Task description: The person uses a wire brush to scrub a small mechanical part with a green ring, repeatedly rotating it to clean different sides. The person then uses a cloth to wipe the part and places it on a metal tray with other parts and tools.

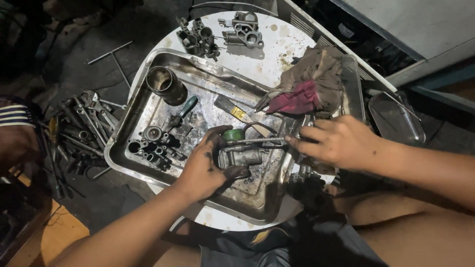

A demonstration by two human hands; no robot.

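The left hand (205, 165), black with grease, grips a small metal carburettor body (240, 155) over the steel tray (133, 111). The right hand (336, 141) pinches a thin metal tool (257, 143) whose tip meets the part. Beyond the right hand lies a dirty brown-and-magenta rag (309, 84); a green-handled screwdriver (184, 111) lies beyond the left.

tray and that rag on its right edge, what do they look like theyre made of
Tray: looks like steel or aluminium, judging by its shiny silver, reflective rim and walls, grimy with dark oil inside. Rag: soft woven cloth, crumpled in folds, brownish and magenta, heavily stained; the fibre cannot be told.
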